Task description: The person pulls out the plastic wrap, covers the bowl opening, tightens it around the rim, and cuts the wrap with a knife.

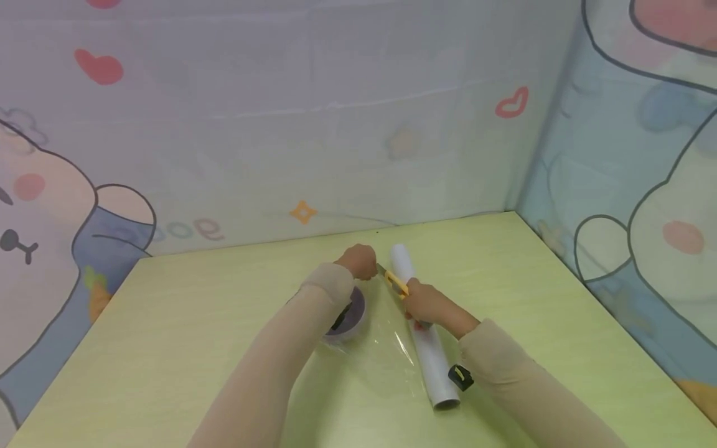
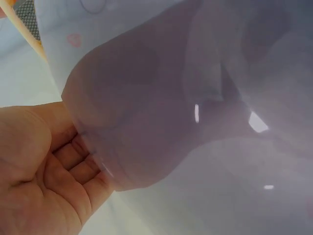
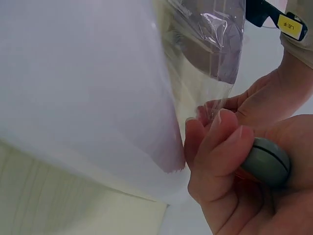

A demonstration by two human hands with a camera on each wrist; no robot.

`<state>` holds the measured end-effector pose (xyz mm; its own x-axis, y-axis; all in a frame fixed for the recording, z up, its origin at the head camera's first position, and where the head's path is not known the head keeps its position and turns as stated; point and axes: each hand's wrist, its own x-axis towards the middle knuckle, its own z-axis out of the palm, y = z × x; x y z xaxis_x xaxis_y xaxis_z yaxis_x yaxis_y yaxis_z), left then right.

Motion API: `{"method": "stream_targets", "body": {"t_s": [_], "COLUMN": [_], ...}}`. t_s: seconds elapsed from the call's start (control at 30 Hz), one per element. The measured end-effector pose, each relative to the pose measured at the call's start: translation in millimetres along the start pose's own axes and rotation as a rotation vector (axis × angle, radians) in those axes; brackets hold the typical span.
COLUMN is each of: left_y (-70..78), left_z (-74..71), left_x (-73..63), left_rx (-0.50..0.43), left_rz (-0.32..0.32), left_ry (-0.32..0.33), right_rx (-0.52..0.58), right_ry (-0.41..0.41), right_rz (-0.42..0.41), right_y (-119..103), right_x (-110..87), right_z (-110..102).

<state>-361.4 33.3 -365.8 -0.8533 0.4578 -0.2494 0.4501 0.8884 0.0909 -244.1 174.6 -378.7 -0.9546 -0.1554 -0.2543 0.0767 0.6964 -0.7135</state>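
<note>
My left hand (image 1: 358,261) pinches the edge of a sheet of clear plastic wrap (image 2: 142,117), thumb on one side and fingers on the other. In my right hand (image 1: 428,303) I grip a yellow utility knife (image 1: 396,284), its blade pointing toward the left hand. The knife's grey rounded end (image 3: 266,164) shows in my right palm. Beneath the right hand lies a white roll (image 1: 434,361) of plastic wrap, slanting across the table. Wrap stretches from it toward a round bowl (image 1: 361,311), which my left forearm partly hides.
The pale yellow-green table (image 1: 196,336) extends on both sides. Cartoon-printed cloth (image 1: 347,124) hangs behind it and along the right side. A black wrist mount (image 1: 461,377) sits beside the roll on the right wrist.
</note>
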Motion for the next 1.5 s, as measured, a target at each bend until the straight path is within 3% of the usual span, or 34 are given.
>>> {"method": "stream_targets", "body": {"t_s": [0.33,0.63,0.8,0.87,0.97,1.07,1.1,1.27,1.5], "left_y": [-0.1,1.2,-7.3,-17.7,-20.9,-16.6,-9.6,-1.5,1.0], "left_z": [1.0,0.6,6.2,15.8,18.5,12.8,5.4,-3.9,-8.1], "left_x": [1.4,-2.3,14.7,31.4,40.0,32.2,21.3,-1.7,-8.0], "left_rx": [0.019,-0.008,-0.038,-0.062,-0.059,-0.085,-0.082,-0.125,-0.165], "left_rz": [-0.022,-0.006,-0.013,0.038,0.050,0.040,0.003,0.011,0.029], "left_ry": [-0.037,-0.016,-0.031,0.007,0.012,0.014,-0.012,0.024,0.036], "right_rx": [-0.040,-0.005,0.064,0.090,0.123,0.154,0.169,0.231,0.294], "right_ry": [-0.033,-0.072,-0.111,-0.127,-0.151,-0.187,-0.205,-0.283,-0.412], "right_rz": [0.001,-0.002,-0.007,-0.009,-0.019,-0.024,-0.023,0.000,-0.005], "right_y": [-3,10,17,20,25,30,31,41,55], "right_x": [-13.0,-25.6,-36.1,-40.9,-48.3,-56.3,-59.4,-78.7,-113.3], "right_z": [1,-2,-7,-10,-14,-20,-22,-33,-47]}}
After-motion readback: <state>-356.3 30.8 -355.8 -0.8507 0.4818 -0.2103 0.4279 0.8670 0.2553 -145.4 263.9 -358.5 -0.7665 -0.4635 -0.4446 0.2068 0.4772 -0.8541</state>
